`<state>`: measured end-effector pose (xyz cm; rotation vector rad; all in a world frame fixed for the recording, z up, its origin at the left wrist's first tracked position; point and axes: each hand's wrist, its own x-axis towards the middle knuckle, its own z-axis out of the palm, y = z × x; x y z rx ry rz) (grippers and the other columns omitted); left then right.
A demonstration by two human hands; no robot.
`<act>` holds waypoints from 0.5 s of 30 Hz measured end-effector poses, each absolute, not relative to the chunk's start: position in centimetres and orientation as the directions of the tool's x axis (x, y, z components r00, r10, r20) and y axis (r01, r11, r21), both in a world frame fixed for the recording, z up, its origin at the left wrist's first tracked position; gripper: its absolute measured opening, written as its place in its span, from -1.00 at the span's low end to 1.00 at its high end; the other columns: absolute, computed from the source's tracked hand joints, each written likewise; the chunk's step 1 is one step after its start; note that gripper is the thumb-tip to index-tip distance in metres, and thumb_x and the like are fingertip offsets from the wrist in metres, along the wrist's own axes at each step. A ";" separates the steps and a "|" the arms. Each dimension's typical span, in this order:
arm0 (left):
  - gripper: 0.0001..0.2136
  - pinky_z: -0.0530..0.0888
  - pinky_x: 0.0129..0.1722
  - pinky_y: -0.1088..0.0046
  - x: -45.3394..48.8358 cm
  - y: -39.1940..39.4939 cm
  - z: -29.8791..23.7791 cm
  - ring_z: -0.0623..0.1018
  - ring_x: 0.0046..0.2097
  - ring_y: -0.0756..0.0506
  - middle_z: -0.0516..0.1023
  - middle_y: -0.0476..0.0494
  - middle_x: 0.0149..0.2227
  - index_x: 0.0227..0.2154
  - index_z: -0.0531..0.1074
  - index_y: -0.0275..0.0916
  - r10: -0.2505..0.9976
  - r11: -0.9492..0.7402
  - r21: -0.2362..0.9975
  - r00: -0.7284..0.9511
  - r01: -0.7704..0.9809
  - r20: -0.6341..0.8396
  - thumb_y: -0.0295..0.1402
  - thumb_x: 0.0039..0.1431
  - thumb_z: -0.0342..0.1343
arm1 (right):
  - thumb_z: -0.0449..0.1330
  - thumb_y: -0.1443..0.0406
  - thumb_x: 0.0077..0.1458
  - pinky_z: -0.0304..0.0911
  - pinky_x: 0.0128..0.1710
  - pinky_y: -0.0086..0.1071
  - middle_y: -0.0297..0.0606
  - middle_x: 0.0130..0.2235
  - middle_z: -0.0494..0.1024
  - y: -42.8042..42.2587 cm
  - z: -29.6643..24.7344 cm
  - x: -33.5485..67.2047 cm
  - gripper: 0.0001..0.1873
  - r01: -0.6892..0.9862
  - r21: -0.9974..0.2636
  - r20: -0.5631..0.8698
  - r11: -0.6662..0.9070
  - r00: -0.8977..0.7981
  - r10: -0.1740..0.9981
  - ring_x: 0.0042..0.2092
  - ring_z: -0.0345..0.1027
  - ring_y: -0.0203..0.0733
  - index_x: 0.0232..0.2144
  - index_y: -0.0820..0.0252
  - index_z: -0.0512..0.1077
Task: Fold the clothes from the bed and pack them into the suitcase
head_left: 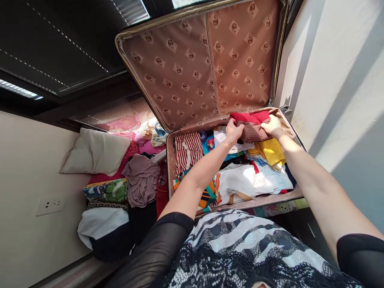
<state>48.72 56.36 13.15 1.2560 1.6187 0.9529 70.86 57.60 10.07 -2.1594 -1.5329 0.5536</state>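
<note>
An open suitcase (171, 160) lies before me, packed with folded clothes. Over its far right part, a folded ribbed garment, red and brown (254, 131), is between my two hands. My left hand (234, 131) grips its left edge, thumb on top. At the opposite edge, my right hand (273, 126) has its fingers closed on the cloth. Just below the right hand is a yellow garment (273, 153). A red-and-white striped garment (188, 149) sits in the far left corner. White clothing (240, 178) fills the near side, with a tan strap (240, 195) across it.
The suitcase lid (186, 68) stands raised at the back, its brown lining patterned with logos. To the left are a pale pillow (97, 152), a crumpled mauve cloth (142, 180) and piled folded fabrics (106, 192). A white wall (345, 100) rises close on the right.
</note>
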 end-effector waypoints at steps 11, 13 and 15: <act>-0.56 0.50 0.18 0.06 38.5 51.9 10.2 0.56 0.20 -0.34 0.56 -0.42 0.12 0.19 0.37 -0.25 0.855 0.510 0.666 -0.406 0.545 -0.323 -0.38 0.27 0.19 | 0.32 0.34 0.02 0.30 0.23 -0.18 -0.07 -0.06 0.54 53.4 8.2 61.0 -0.76 0.637 -0.732 -0.149 -0.243 0.198 0.969 0.02 0.38 -0.04 -0.33 0.09 0.29; -0.43 0.34 0.38 0.01 37.8 50.1 10.2 0.35 0.43 -0.37 0.38 -0.51 0.35 0.34 0.27 -0.27 0.932 0.358 0.577 -0.318 0.734 -0.173 -0.31 0.32 0.20 | 0.27 0.34 0.09 0.29 0.24 -0.19 -0.03 0.01 0.51 52.9 7.4 60.0 -0.81 0.629 -0.732 -0.149 -0.262 0.227 0.962 0.08 0.36 -0.05 -0.26 0.12 0.33; -0.36 0.20 0.47 -0.03 38.3 48.7 10.3 0.12 0.56 -0.38 0.20 -0.52 0.49 0.43 0.22 -0.26 0.998 0.059 0.465 -0.042 0.883 -0.046 -0.21 0.37 0.19 | 0.22 0.31 0.17 0.29 0.25 -0.19 0.00 0.10 0.49 52.5 7.2 60.1 -0.82 0.600 -0.746 -0.108 -0.289 0.319 0.941 0.13 0.35 -0.04 -0.16 0.14 0.36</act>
